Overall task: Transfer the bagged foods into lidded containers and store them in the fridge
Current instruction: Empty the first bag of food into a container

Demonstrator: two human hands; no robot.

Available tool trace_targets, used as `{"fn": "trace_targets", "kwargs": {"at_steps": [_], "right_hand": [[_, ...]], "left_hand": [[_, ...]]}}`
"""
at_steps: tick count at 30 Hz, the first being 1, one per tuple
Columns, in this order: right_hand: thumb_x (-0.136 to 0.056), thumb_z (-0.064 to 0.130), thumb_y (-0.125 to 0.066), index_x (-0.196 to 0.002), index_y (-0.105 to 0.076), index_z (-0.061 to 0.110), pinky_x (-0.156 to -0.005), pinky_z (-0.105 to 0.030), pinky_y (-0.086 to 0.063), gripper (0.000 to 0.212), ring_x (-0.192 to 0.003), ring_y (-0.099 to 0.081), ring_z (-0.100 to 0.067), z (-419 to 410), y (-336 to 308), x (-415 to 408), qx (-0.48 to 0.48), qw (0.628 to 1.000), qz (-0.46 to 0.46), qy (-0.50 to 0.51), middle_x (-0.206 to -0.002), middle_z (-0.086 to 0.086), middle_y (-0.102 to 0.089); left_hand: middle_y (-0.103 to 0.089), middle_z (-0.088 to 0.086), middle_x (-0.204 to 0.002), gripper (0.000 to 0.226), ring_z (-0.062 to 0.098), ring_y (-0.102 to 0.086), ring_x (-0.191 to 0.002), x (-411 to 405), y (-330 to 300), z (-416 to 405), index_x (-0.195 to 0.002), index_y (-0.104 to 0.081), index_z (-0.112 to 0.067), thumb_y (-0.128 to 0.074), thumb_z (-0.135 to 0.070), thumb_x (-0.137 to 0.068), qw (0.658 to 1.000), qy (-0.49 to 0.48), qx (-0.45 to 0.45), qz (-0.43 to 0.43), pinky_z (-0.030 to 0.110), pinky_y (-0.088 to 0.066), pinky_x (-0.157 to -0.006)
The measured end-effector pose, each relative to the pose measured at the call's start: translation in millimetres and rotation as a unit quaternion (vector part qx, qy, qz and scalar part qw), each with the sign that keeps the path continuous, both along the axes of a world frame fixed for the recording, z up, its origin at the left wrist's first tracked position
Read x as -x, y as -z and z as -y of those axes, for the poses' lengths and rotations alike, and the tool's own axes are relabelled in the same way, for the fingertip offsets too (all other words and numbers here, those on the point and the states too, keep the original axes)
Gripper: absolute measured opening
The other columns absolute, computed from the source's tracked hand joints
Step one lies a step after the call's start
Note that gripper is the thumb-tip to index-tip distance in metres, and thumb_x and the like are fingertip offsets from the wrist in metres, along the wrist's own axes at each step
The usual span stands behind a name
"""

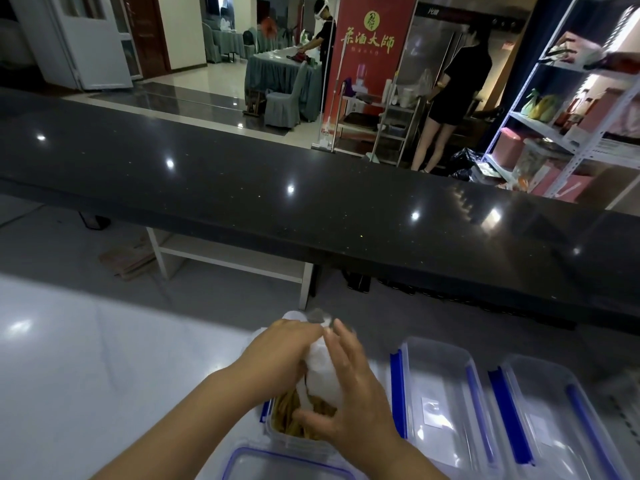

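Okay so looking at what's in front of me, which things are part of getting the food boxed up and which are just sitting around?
Part of the job:
white bag, held by left hand and right hand
open container with brown food
loose lid
two lidded containers and

Just lying about:
black counter
shelf rack
red banner

Three clear containers [440, 403], one loose lid [287, 465], one white bag [322, 372], two hands [277, 355], two bystanders [453, 84].
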State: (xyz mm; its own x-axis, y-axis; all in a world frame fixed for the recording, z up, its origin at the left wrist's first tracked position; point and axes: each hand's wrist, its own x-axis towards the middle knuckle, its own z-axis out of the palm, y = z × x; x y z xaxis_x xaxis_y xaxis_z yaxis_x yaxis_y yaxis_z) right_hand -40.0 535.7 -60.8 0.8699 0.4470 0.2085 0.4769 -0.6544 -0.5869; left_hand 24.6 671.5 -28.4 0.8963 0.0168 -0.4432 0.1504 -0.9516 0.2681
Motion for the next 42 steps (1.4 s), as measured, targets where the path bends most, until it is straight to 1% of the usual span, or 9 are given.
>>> {"fn": "trace_targets", "kwargs": {"at_steps": [2, 5, 12, 19, 25, 31, 34, 38, 42], "right_hand": [[-0.079, 0.031, -0.065, -0.131, 0.017, 0.064, -0.092, -0.022, -0.047, 0.103, -0.126, -0.036, 0.001, -5, 0, -5, -0.025, 0.999, 0.014, 0.034, -0.149, 0.029, 0.01], [-0.086, 0.0, -0.055, -0.129, 0.0, 0.071, -0.092, -0.012, -0.045, 0.1, -0.117, -0.04, 0.009, -7, -6, -17, -0.113, 0.992, 0.0, 0.054, -0.141, 0.033, -0.012], [-0.086, -0.012, -0.048, -0.114, -0.052, 0.06, -0.079, -0.014, -0.049, 0.078, -0.107, -0.053, 0.0, 2, -27, -34, -0.313, 0.942, -0.057, 0.11, -0.121, 0.012, -0.054], [-0.075, 0.018, -0.073, -0.128, -0.031, 0.061, -0.081, -0.022, -0.055, 0.081, -0.12, -0.049, -0.011, -1, -51, -31, -0.387, 0.905, -0.172, 0.046, -0.138, 0.011, -0.038], [-0.085, 0.004, -0.062, -0.123, -0.053, 0.043, -0.084, -0.04, -0.057, 0.055, -0.102, -0.064, -0.016, 10, -57, -40, -0.43, 0.878, -0.149, 0.148, -0.111, 0.005, -0.065], [-0.09, 0.038, -0.057, -0.114, -0.06, 0.036, -0.076, -0.042, -0.058, 0.024, -0.088, -0.069, -0.024, 45, -52, -55, -0.496, 0.777, -0.254, 0.292, -0.099, -0.003, -0.069], [-0.089, 0.046, -0.056, -0.089, -0.064, 0.021, -0.07, -0.04, -0.056, 0.026, -0.072, -0.067, -0.024, 58, -51, -57, -0.527, 0.735, -0.282, 0.32, -0.078, -0.006, -0.068], [-0.094, 0.038, -0.051, -0.106, -0.063, 0.038, -0.083, -0.041, -0.054, 0.017, -0.096, -0.064, -0.024, 77, -42, -56, -0.415, 0.843, -0.136, 0.315, -0.106, -0.005, -0.065], [-0.095, 0.031, -0.045, -0.115, -0.057, 0.031, -0.068, -0.029, -0.051, 0.023, -0.103, -0.059, -0.026, 66, -16, -50, -0.231, 0.919, -0.124, 0.295, -0.122, -0.007, -0.053]], "left_hand": [[-0.061, -0.001, -0.094, 0.02, 0.016, -0.062, -0.096, 3, -3, 1, -0.105, -0.058, -0.019, -0.062, -0.026, -0.086, 0.998, 0.029, 0.028, 0.042, 0.03, -0.05, -0.088], [-0.061, -0.006, -0.1, 0.024, 0.012, -0.058, -0.089, 21, -5, -9, -0.11, -0.05, -0.024, -0.058, -0.023, -0.087, 0.969, 0.076, 0.129, 0.195, 0.024, -0.049, -0.075], [-0.046, -0.018, -0.11, 0.061, 0.004, -0.049, -0.1, 26, -9, -24, -0.125, -0.042, -0.033, -0.073, -0.035, -0.073, 0.936, 0.028, 0.233, 0.262, 0.022, -0.049, -0.081], [-0.061, 0.0, -0.102, 0.023, 0.015, -0.06, -0.09, 20, -38, 3, -0.108, -0.058, -0.02, -0.063, -0.026, -0.086, 0.943, 0.027, 0.227, 0.243, 0.033, -0.054, -0.082], [-0.05, -0.014, -0.115, 0.058, 0.001, -0.051, -0.101, 27, -28, 5, -0.131, -0.046, -0.031, -0.069, -0.022, -0.079, 0.898, 0.093, 0.329, 0.276, 0.02, -0.048, -0.085], [-0.055, -0.014, -0.114, 0.031, 0.0, -0.051, -0.103, 26, -8, -27, -0.122, -0.054, -0.029, -0.054, -0.021, -0.092, 0.874, -0.057, 0.354, 0.327, 0.019, -0.046, -0.085], [-0.059, -0.006, -0.116, 0.028, 0.004, -0.053, -0.1, 29, 14, -39, -0.12, -0.056, -0.023, -0.051, -0.017, -0.094, 0.894, -0.102, 0.295, 0.322, 0.019, -0.044, -0.083], [-0.056, -0.005, -0.124, 0.032, 0.009, -0.049, -0.112, 45, 46, -39, -0.127, -0.053, -0.021, -0.048, -0.022, -0.095, 0.923, -0.101, 0.218, 0.302, 0.018, -0.035, -0.086], [-0.054, -0.008, -0.119, 0.033, 0.007, -0.05, -0.107, 65, 75, -27, -0.13, -0.047, -0.024, -0.037, -0.022, -0.099, 0.928, -0.075, 0.243, 0.274, 0.015, -0.035, -0.078]]}}
